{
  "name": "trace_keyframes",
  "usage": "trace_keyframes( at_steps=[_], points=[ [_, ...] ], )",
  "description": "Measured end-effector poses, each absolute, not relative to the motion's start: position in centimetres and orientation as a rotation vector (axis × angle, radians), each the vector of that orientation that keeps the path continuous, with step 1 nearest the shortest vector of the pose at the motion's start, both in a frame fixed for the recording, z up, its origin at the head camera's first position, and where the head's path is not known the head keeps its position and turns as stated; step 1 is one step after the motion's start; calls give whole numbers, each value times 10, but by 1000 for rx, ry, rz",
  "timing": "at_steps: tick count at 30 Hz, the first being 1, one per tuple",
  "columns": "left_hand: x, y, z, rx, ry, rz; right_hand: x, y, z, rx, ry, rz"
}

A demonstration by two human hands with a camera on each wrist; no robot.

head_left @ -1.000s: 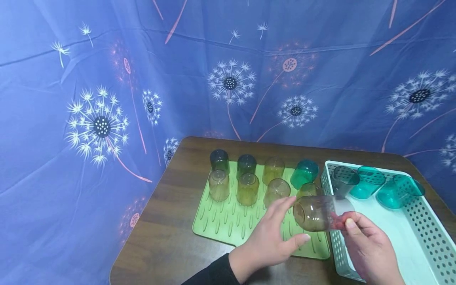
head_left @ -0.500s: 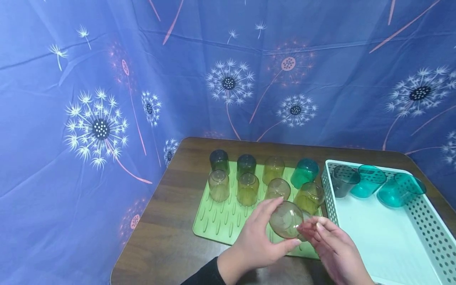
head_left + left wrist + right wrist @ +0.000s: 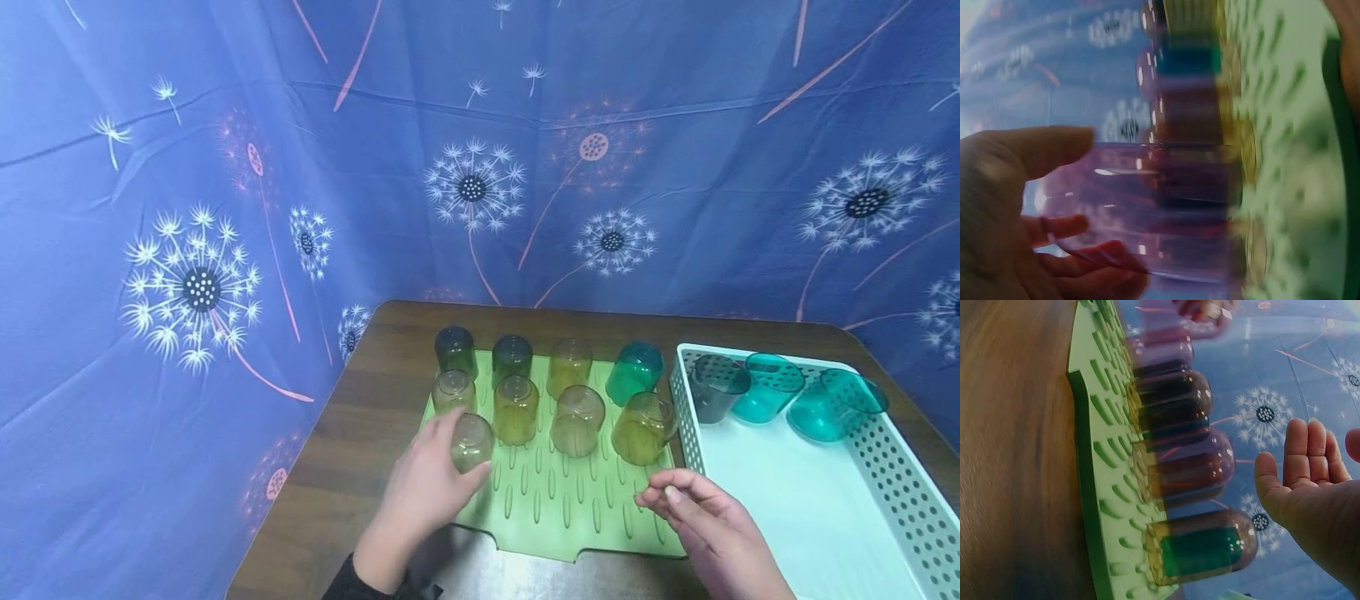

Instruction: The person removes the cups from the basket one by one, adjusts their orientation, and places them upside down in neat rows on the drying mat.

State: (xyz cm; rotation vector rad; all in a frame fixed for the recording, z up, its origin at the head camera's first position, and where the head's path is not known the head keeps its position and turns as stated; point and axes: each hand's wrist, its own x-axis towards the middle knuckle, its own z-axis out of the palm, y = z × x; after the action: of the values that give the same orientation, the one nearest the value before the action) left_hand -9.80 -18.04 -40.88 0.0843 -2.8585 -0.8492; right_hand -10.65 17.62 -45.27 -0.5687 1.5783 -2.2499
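My left hand point(image 3: 423, 479) grips a see-through tumbler point(image 3: 472, 443), base up, over the left front part of the green drying mat point(image 3: 555, 508). In the left wrist view the tumbler point(image 3: 1141, 194) looks pinkish, thumb on one side and fingers on the other, its rim end toward the mat. Several upturned tumblers stand on the mat in two rows: dark ones at the back left, a teal one point(image 3: 634, 373) at the back right, yellowish and clear ones in front. My right hand point(image 3: 716, 525) holds nothing, fingers relaxed, between the mat's right front corner and the basket.
A pale mint perforated basket point(image 3: 810, 500) stands right of the mat. Inside, along its back, are a grey tumbler point(image 3: 716, 392) and two teal tumblers point(image 3: 765, 392), mouths up. Behind the brown wooden table point(image 3: 322, 500) hangs a blue dandelion-print cloth point(image 3: 375, 192).
The tumbler passed from my right hand to my left while being turned base up. My left hand has carried it leftward to the mat's left side; the right hand let go.
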Motion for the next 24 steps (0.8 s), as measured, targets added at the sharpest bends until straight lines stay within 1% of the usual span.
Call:
trace_keyframes(
  at_steps=[5,8,11,13,16,18,21,24],
  points=[
    [-99,-206,-417,178,-2923,-790,-106,180,-450,-505,1758,-2305],
    [-99,-212,-419,190,-2936,-835,-110,185,-440,-360,2021,-2271],
    [-98,-217,-419,206,-2938,-886,-116,195,-421,-153,2427,-1969],
    [-96,-218,-418,213,-2940,-903,-123,205,-408,-81,2637,-1708],
    [-95,-219,-419,199,-2954,-911,-138,221,-388,-98,2821,-1309],
    [-94,-218,-420,189,-2963,-918,-152,231,-377,-165,2880,-1089],
    [-93,-217,-420,183,-2971,-919,-175,244,-360,-278,2859,-752],
    [-91,-217,-421,185,-2979,-907,-196,257,-347,-390,2767,-529]
  ],
)
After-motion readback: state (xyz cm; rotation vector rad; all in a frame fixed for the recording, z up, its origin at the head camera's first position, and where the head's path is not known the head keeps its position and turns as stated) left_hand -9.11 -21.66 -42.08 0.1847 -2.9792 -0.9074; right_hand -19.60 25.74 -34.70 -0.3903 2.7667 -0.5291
